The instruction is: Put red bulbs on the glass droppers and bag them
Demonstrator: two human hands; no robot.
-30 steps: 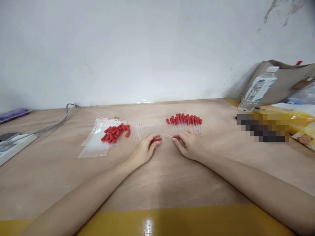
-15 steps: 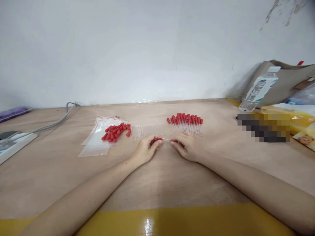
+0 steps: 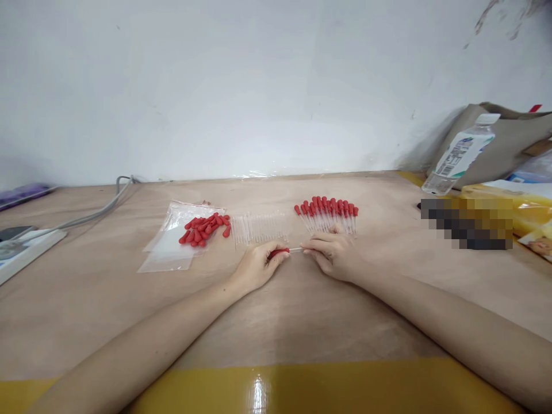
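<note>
My left hand [image 3: 260, 263] is closed on a red rubber dropper bulb [image 3: 279, 251], pinched between thumb and fingers. In the fingertips of my right hand [image 3: 330, 253] is a thin clear dropper tube [image 3: 296, 249] whose other end meets the bulb's mouth. How deep the tube sits in the bulb I cannot tell. Just behind my left hand lies a row of bare clear tubes [image 3: 259, 225]. Droppers with red bulbs [image 3: 330, 208] are fanned out beyond my right hand, their lower ends partly hidden by it. Loose red bulbs [image 3: 202, 230] are heaped on plastic bags [image 3: 166, 256] at the left.
A grey cable [image 3: 103, 210] runs along the left side toward a white-edged object [image 3: 34, 250]. To the right stand a tilted plastic bottle [image 3: 461, 155], a grey bag [image 3: 509, 141] and a yellow packet [image 3: 487, 195]. Yellow tape [image 3: 207, 388] covers the table's front edge.
Both hands have moved slightly toward me, still on the bulb and tube. The bulb and tube now lie nearly in line. The whole view has shifted a little.
</note>
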